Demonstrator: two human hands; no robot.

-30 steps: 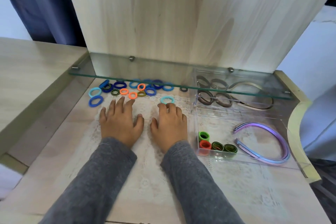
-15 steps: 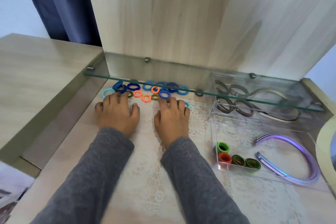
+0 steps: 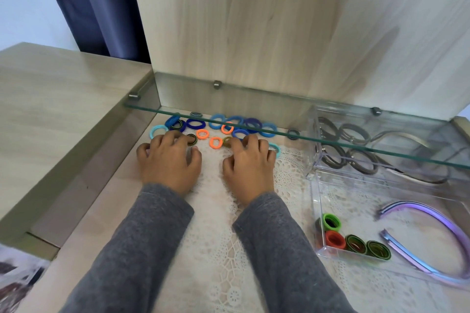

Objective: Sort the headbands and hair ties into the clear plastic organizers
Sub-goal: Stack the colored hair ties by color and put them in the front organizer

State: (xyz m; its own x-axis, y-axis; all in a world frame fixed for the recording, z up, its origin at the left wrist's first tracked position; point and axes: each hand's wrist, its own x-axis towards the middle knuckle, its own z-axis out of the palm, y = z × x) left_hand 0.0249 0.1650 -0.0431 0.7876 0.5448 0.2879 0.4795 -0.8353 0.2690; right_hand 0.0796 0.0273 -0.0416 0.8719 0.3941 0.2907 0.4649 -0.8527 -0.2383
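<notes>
Fingers [image 3: 178, 138] — left hand [image 3: 169, 164], right hand [image 3: 248, 166] — touch hair ties [image 3: 210, 143].

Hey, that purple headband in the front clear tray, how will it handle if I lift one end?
Probably stiff: the purple headband holds its open arch lying flat. Likely light, being a thin strip. Its glossy sheen suggests it may slip in a pinch.

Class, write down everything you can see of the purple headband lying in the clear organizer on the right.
The purple headband is a thin, glossy, U-shaped band, seemingly plastic, shading from lilac to blue. It lies flat in the near clear organizer, with its open ends pointing left toward the rolled hair ties but apart from them. Its curve reaches the picture's right edge. Only the organizer's floor appears to touch it.
</notes>
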